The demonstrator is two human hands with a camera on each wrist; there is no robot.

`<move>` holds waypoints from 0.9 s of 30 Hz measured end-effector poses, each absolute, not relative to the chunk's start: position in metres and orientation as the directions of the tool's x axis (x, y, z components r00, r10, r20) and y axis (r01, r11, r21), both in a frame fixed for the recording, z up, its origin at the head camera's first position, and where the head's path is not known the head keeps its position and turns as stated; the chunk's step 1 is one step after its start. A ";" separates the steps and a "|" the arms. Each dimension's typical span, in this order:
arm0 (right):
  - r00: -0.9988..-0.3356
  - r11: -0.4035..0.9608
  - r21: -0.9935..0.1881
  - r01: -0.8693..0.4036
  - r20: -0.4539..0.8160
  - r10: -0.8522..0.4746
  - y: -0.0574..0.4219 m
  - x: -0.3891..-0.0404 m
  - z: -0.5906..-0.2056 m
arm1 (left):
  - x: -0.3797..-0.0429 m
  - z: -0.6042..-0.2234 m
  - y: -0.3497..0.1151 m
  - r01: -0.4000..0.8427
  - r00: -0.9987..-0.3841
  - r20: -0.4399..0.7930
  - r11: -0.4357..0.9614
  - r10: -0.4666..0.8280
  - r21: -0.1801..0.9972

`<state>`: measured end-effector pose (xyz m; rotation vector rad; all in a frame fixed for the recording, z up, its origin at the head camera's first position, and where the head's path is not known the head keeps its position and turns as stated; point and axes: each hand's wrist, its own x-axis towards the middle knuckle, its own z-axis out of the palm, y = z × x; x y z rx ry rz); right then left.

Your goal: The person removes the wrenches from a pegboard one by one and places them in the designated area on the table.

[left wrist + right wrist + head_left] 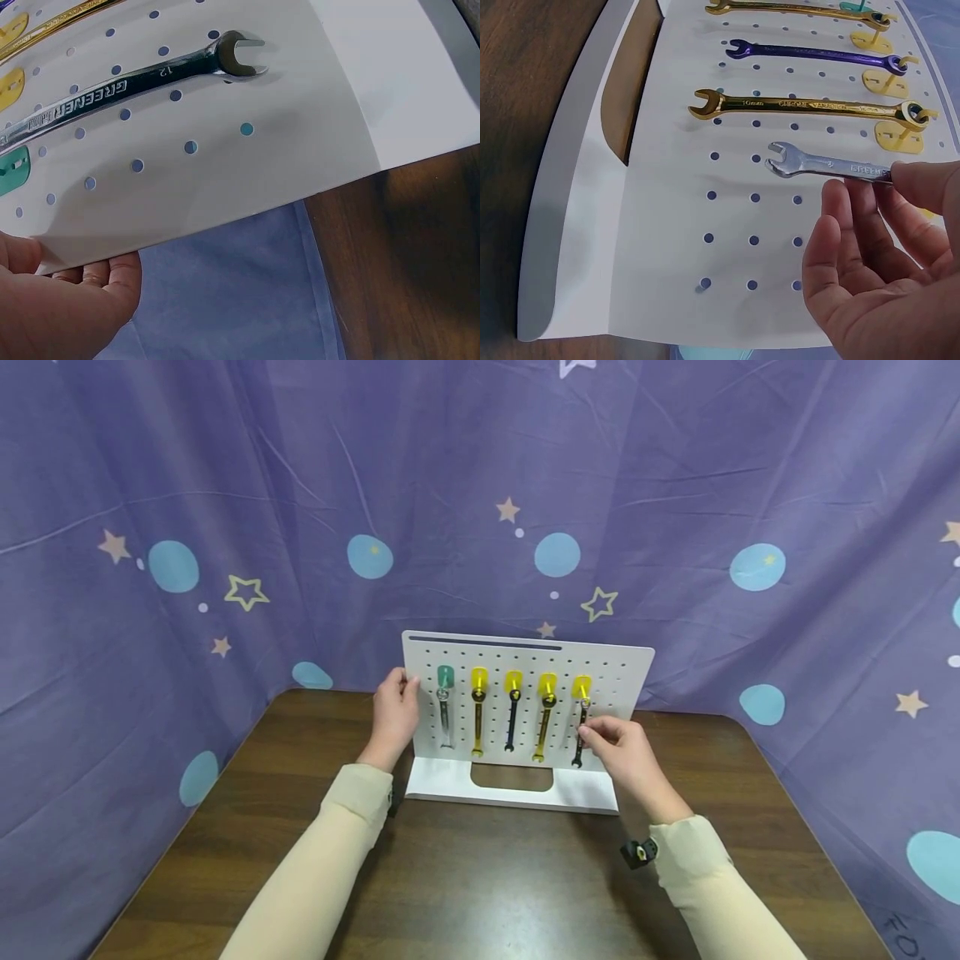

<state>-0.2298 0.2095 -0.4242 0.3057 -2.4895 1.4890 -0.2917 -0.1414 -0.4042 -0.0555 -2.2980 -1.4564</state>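
A white pegboard (495, 727) stands tilted back on the table, with a row of wrenches hanging from hooks. My left hand (395, 714) grips its left edge, thumb in front and fingers behind. At the right end, my right hand (618, 747) pinches a silver combination wrench (829, 166) between thumb and fingers, its open jaw pointing down; its ring end is at the rightmost yellow hook (582, 687). Beside it hang a gold wrench (810, 106), a purple wrench (817, 55) and another gold wrench (477, 724). A silver wrench (150, 82) marked 12 hangs leftmost from a green hook (446, 676).
The pegboard's white base (442, 779) has a wide cutout and rests on a dark wooden table (480, 877). Behind the table hangs a purple curtain (465, 468) with stars and blue dots. Small cameras, one a black wrist camera (639, 853), sit at the cuffs.
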 end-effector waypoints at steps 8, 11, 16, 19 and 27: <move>-0.960 0.415 -0.867 -0.276 0.272 -0.070 0.210 -0.225 -0.422 | -0.292 -0.405 -0.141 0.248 -0.914 0.360 0.442 -0.189 0.862; -0.959 0.402 -0.871 -0.282 0.274 -0.078 0.210 -0.223 -0.420 | -0.291 -0.405 -0.141 0.252 -0.914 0.360 0.435 -0.187 0.864; -0.961 0.380 -0.883 -0.276 0.265 -0.083 0.209 -0.220 -0.416 | -0.292 -0.405 -0.141 0.263 -0.914 0.367 0.432 -0.175 0.862; -0.963 0.365 -0.891 -0.268 0.256 -0.082 0.209 -0.219 -0.415 | -0.291 -0.405 -0.141 0.266 -0.912 0.370 0.438 -0.174 0.859; -0.978 0.301 -0.930 -0.209 0.194 -0.080 0.212 -0.216 -0.413 | -0.292 -0.406 -0.143 0.268 -0.910 0.375 0.440 -0.176 0.857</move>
